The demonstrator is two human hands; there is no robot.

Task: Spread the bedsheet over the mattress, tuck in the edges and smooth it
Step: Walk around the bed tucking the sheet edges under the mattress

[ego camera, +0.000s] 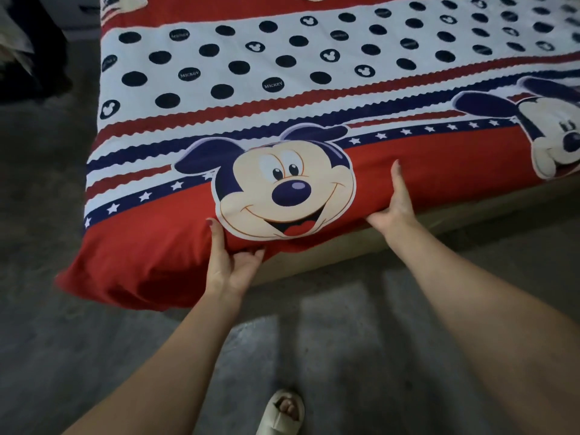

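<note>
A red, white and navy cartoon-mouse bedsheet (282,89) covers the mattress, lying flat across the top. Its red border wraps the near side. My left hand (229,265) grips the covered mattress edge from below, fingers up the side and thumb underneath. My right hand (397,205) holds the same edge further right, fingers pressed on the red cloth and thumb under the mattress. At the near left corner (103,277) the sheet hangs loose and bulges down toward the floor.
A pale wooden bed base (345,246) shows under the mattress to the right. Grey concrete floor (78,356) surrounds the bed. My foot in a cream slipper (284,412) stands below. Dark clutter (34,51) sits at the far left.
</note>
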